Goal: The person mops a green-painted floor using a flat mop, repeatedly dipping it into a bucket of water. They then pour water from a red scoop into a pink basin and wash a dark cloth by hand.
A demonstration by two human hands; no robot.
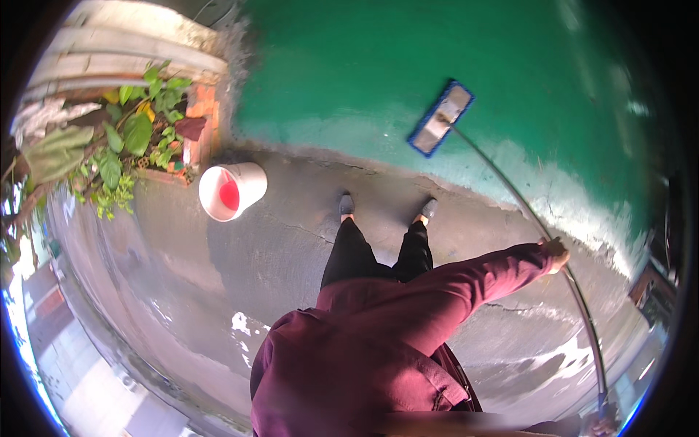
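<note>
Flat mop (440, 119) rests its blue-edged head on the green painted surface (335, 80), left hand (557, 255) clasping mid-pole, right hand (600, 421) around the end; wiping appears underway, how much remains being impossible to tell.

one mop (441, 119); one bucket (250, 185); two shoes (346, 205); two hands (558, 257); two trouser legs (349, 255)

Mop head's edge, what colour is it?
The mop head has a blue edge, clearest in the head view.
</note>
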